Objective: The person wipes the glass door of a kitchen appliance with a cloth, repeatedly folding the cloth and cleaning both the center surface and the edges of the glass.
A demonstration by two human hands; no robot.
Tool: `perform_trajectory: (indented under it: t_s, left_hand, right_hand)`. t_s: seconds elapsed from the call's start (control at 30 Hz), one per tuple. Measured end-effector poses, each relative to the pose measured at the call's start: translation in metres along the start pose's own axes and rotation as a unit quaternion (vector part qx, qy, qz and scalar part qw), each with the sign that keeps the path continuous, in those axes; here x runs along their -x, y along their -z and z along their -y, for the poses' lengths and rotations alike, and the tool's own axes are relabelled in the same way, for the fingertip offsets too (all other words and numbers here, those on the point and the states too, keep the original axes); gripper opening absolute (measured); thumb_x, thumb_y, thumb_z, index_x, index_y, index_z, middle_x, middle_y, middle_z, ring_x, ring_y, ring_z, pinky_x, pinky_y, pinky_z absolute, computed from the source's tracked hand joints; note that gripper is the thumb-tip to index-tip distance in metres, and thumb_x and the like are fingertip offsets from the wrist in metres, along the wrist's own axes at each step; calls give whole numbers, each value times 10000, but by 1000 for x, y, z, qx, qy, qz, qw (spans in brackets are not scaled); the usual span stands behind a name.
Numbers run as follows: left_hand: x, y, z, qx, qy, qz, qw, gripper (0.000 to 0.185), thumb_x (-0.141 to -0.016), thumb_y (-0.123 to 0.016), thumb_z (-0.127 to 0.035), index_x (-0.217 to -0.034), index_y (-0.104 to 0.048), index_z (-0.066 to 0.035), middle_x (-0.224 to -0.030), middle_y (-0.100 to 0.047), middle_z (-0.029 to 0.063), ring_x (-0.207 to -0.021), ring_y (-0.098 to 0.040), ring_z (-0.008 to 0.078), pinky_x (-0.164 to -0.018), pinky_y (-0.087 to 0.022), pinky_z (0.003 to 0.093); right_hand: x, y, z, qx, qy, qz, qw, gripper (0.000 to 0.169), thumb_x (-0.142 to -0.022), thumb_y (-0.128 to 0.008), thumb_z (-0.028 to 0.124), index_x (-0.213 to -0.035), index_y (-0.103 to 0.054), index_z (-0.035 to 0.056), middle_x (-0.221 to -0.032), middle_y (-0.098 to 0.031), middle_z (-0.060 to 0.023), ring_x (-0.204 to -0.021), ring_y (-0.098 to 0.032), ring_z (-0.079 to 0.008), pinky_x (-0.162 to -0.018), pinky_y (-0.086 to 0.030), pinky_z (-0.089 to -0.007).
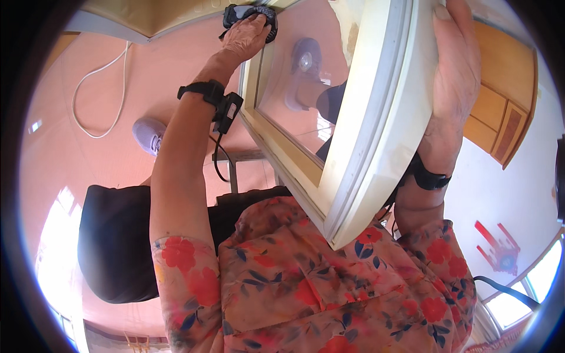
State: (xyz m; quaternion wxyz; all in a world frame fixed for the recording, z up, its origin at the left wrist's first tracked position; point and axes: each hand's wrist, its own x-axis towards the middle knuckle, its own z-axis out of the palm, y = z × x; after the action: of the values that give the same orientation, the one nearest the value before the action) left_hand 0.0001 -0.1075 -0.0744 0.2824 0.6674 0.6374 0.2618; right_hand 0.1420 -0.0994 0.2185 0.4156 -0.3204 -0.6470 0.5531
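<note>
A cream-framed glass door or panel [371, 110] tilts in front of my torso. My left hand [249, 37] presses a bunched black and grey cloth [269, 22] against the frame's far upper-left part. The fingers are closed over the cloth. My right hand [454, 66] lies along the outer right edge of the panel and grips it; some of its fingertips are hidden. A shoe and part of a leg show in the glass pane [300, 101]. The lower corner of the frame is close to my floral shirt [309, 282].
A cream moulded surface [154, 17] is at the top left. A looped white cord [121, 101] lies on the pinkish floor near my grey shoe [149, 132]. Beneath me stands a metal-legged frame [233, 172]. A wooden cabinet [503, 88] is at the right, a red wall decoration [501, 251] lower down.
</note>
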Motion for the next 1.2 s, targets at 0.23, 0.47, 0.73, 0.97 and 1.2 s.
perform_trajectory:
  t_s: [0.23, 0.47, 0.73, 0.97, 1.2]
  left_hand:
    - [19, 14, -1, -169, -31, 117, 978, 266, -907, -472, -251, -1083, -523, -57, -1222, -523, 213, -1175, -474, 330, -1040, -303, 441]
    - [76, -8, 10, -122, -88, 59, 987, 182, -871, -493, -212, -921, -543, -44, -1039, -588, 201, -1032, -531, 333, -964, -356, 433]
    - [137, -1, -13, -50, -127, 172, 976, 132, -830, -505, -171, -878, -546, -56, -892, -607, 167, -898, -558, 324, -849, -426, 421]
    - [100, 10, 4, 336, 121, -40, 933, 310, -888, -514, -252, -1107, -532, -32, -919, -615, 201, -948, -581, 388, -820, -463, 439]
    - [15, 4, 24, -79, -79, -35, 993, 250, -915, -448, -255, -1107, -514, -109, -1120, -598, 164, -1068, -542, 341, -924, -398, 439]
  right_hand:
    - [4, -24, 13, 140, -32, -96, 985, 444, -952, -403, 131, -1371, -337, -2, -1243, -492, -151, -1079, -533, -206, -933, -432, -303]
    - [4, -13, 15, 95, -68, -43, 992, 450, -949, -396, 133, -1375, -335, 1, -1241, -479, -133, -1042, -537, -198, -917, -423, -289]
    - [1, 4, 8, 256, -23, -57, 965, 440, -941, -378, 91, -1369, -366, -10, -1319, -438, -127, -1136, -474, -174, -993, -348, -276]
    - [0, 15, 2, 161, -9, -21, 987, 427, -956, -409, 102, -1369, -369, 1, -1321, -448, -131, -1119, -497, -182, -972, -377, -278]
    - [1, -4, 3, 33, -2, -44, 998, 420, -950, -442, 134, -1342, -389, -7, -1196, -518, -118, -1021, -551, -177, -877, -460, -291]
